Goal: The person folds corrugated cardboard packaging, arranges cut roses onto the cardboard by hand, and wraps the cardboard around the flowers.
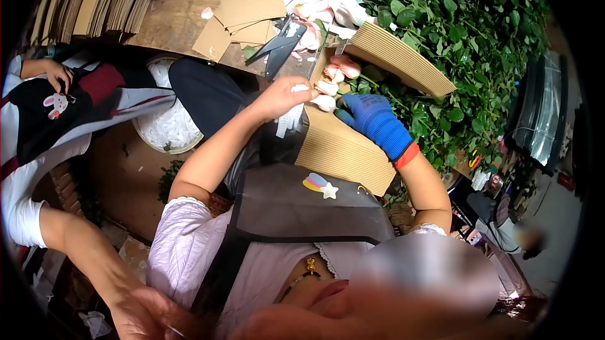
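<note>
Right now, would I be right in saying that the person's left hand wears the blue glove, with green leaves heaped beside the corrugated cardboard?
Not quite: the head view shows the blue glove on the right hand, while the left hand is bare. The green leaves are indeed heaped beside the corrugated cardboard.

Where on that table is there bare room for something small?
Best bet: the bare wood of the table between the cardboard stacks and the loose cardboard sheets, though one stray petal lies there. It's crowded around the dark hand tool, at the pink roses by the gloved right hand, and rightward under heaped green leaves.
</note>
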### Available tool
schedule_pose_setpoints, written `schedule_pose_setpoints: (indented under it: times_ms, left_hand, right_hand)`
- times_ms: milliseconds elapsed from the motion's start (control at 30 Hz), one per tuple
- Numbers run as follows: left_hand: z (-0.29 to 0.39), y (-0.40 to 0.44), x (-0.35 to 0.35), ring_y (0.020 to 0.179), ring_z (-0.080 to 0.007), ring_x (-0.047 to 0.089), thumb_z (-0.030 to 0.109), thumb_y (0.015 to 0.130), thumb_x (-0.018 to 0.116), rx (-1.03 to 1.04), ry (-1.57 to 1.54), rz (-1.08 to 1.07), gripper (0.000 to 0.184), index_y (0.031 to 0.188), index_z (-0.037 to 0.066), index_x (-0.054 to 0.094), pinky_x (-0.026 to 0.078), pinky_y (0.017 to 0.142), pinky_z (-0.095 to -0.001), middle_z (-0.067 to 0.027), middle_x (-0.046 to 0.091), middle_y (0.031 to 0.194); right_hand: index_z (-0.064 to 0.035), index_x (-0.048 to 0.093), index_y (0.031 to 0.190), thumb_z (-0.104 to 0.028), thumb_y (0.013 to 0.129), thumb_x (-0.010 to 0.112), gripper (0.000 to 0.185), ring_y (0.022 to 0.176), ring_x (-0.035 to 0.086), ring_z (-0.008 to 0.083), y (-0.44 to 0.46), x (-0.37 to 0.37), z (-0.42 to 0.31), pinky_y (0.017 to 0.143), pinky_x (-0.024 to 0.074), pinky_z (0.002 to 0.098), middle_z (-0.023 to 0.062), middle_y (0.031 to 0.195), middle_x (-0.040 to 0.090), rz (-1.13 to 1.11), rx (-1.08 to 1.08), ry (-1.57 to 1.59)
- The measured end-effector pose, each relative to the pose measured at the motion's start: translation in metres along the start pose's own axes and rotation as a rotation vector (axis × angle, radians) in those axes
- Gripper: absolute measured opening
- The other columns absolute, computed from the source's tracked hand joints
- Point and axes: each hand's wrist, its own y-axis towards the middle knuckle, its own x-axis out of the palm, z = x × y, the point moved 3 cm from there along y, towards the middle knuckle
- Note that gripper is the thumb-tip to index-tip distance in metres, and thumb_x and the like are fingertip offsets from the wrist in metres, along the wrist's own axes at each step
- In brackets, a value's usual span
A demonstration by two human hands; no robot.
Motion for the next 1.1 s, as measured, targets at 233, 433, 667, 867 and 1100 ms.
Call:
schedule_pose_setpoints:
  times_ms: [233,433,667,867,1100]
  left_hand:
    - [-0.016,-0.039,-0.018,0.072,-0.0077,0.055,0.021,0.092,0.068,-0.048,-0.397,0.222,0.014,0.091,0.006,0.067,0.042,0.065,-0.0236,0.0015,0.060,0.079]
    - [-0.024,-0.166,-0.118,0.069,-0.0040,0.045,0.028,0.092,0.071,-0.048,0.173,0.906,0.022,0.084,0.008,0.066,0.036,0.061,-0.0235,0.0059,0.051,0.072]
    - [-0.196,-0.309,-0.209,0.102,-0.0373,0.062,0.043,0.086,0.072,-0.571,0.884,1.486,0.049,0.118,0.008,0.063,0.049,0.089,-0.0440,-0.0198,0.064,0.116]
    - [-0.136,-0.245,-0.160,0.134,-0.0428,0.038,0.041,0.080,0.077,-0.416,1.193,1.461,0.071,0.139,0.012,0.050,0.035,0.107,-0.0557,-0.0245,0.038,0.146]
    - [-0.030,-0.147,-0.101,0.121,-0.0382,0.050,0.017,0.079,0.074,0.344,0.864,1.294,0.041,0.118,0.009,0.065,0.041,0.101,-0.0470,-0.0191,0.056,0.126]
  right_hand:
    - [-0.0118,0.063,0.098,-0.040,0.093,0.056,0.029,0.080,0.068,0.0357,0.002,0.007,0.002,0.070,0.0522,0.0493,0.0149,0.085,0.070,0.034,-0.042,-0.052]
    - [-0.0132,0.064,0.097,-0.041,0.094,0.054,0.029,0.082,0.069,0.0344,0.001,0.006,-0.002,0.070,0.0522,0.0484,0.0141,0.086,0.070,0.072,-0.069,-0.081]
    - [-0.0131,0.068,0.095,-0.039,0.095,0.049,0.032,0.082,0.070,0.0338,0.010,0.004,-0.005,0.071,0.0530,0.0478,0.0123,0.088,0.072,0.017,-0.122,-0.159]
    - [-0.0149,0.070,0.087,-0.034,0.090,0.054,0.025,0.073,0.068,0.0362,0.014,0.014,0.000,0.065,0.0508,0.0501,0.0158,0.082,0.070,0.170,-0.241,-0.197]
    - [-0.0156,0.071,0.092,-0.037,0.090,0.058,0.025,0.071,0.067,0.0391,0.021,0.021,0.009,0.066,0.0529,0.0509,0.0183,0.079,0.070,0.102,-0.182,-0.170]
